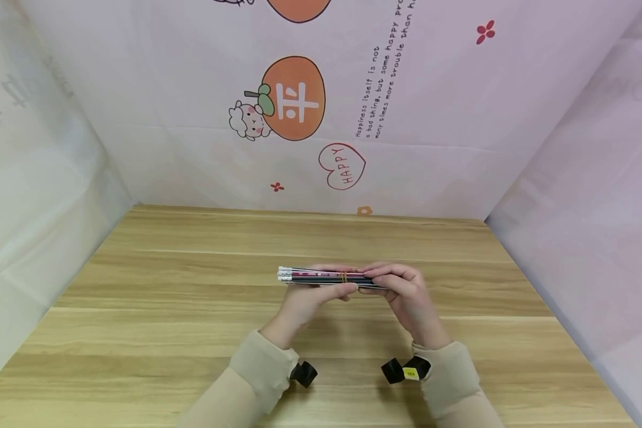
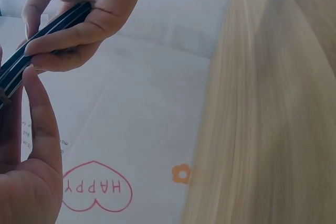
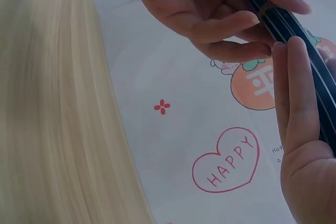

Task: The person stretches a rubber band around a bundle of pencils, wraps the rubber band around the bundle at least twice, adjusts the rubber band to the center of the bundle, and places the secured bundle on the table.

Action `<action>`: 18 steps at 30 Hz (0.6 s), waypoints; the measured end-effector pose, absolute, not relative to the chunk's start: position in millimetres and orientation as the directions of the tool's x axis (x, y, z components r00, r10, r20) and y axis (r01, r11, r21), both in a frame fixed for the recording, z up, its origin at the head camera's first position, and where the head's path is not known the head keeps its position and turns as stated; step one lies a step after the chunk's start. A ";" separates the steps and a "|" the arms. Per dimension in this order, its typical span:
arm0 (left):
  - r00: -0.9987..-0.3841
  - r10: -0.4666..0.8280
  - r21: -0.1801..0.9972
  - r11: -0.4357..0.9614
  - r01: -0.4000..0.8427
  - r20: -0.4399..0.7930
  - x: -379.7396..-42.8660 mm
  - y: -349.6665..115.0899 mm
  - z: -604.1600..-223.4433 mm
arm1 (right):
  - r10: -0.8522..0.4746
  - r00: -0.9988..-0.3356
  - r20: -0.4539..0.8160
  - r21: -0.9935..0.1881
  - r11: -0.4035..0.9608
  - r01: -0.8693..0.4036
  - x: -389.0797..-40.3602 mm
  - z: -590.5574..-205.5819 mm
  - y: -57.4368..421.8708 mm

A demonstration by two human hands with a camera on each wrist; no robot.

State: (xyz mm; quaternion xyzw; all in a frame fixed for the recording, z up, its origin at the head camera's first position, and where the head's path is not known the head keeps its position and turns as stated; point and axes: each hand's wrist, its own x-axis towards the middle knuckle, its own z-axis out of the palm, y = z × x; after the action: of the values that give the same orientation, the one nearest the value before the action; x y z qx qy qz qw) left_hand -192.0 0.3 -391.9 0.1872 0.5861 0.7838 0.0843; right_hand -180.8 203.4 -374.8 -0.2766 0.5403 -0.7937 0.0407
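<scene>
A bundle of pencils (image 1: 315, 276) lies level across both hands above the table, its white eraser ends pointing left. A yellowish rubber band (image 1: 345, 277) wraps the bundle near its middle. My left hand (image 1: 304, 301) holds the left part, thumb along the near side and fingers behind. The right hand (image 1: 413, 300) grips the right part, covering that end, with its fingers on top. In the left wrist view, dark pencils (image 2: 65, 20) with pale stripes run between the two hands. The right wrist view shows the band (image 3: 266, 9) beside the left fingers.
Below the hands is a wood-grain table (image 1: 192, 333). A printed white cloth (image 1: 192, 119) hangs behind it, with more cloth at the left (image 1: 43, 154) and right (image 1: 588, 178) sides. Black wrist cameras (image 1: 304, 374) sit at the sleeve cuffs.
</scene>
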 end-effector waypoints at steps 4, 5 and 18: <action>-0.902 0.371 0.954 -0.275 0.121 0.222 -191.8 3.9 -394.0 | -0.352 -0.848 0.397 -0.879 -0.410 -0.241 -178.9 -376.0 196.5; -0.896 0.382 0.954 -0.272 0.125 0.227 -192.1 4.6 -394.8 | -0.353 -0.847 0.398 -0.879 -0.413 -0.241 -178.5 -376.2 194.7; -0.888 0.405 0.936 -0.343 0.075 0.219 -197.3 -13.5 -390.9 | -0.329 -0.861 0.387 -0.879 -0.413 -0.238 -180.6 -374.7 201.4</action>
State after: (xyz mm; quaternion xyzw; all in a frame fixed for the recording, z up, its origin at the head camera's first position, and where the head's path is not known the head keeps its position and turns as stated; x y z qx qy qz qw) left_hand -197.3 -13.5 -390.9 0.2128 0.5636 0.7913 0.1042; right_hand -180.6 201.4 -374.7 -0.2617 0.5409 -0.7988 0.0284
